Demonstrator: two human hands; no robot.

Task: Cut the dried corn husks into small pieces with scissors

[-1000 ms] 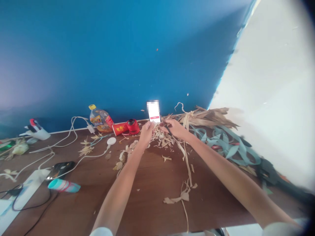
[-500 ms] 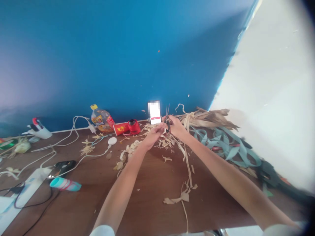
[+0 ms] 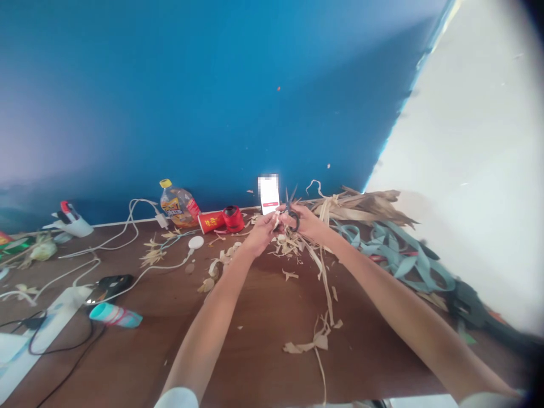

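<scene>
My right hand point(image 3: 306, 222) is closed on a pair of dark-handled scissors point(image 3: 293, 220), whose blades point up and stand apart. Close beside it, my left hand point(image 3: 262, 231) pinches a small pale piece of dried husk point(image 3: 277, 218); the fingers partly cover it. Both hands meet just in front of a lit phone point(image 3: 269, 195) propped against the blue wall. Below them lies a heap of pale husk scraps point(image 3: 289, 246). Long dried strips point(image 3: 327, 283) trail from there toward the front of the table.
A bundle of dried husks point(image 3: 374, 205) and tangled grey-green ribbon point(image 3: 395, 255) lie right. Left are a plastic bottle point(image 3: 176, 207), red cup point(image 3: 211, 221), red tape roll point(image 3: 233, 219), white cables point(image 3: 136, 226), a turquoise roll point(image 3: 115, 315) and a power strip point(image 3: 55, 323). A dark glue-gun-like tool point(image 3: 471, 306) sits far right.
The scissors have turned in my right hand, with their handle loops now showing more and the blades wider apart. My left hand stays at the husk piece. The view has shifted slightly.
</scene>
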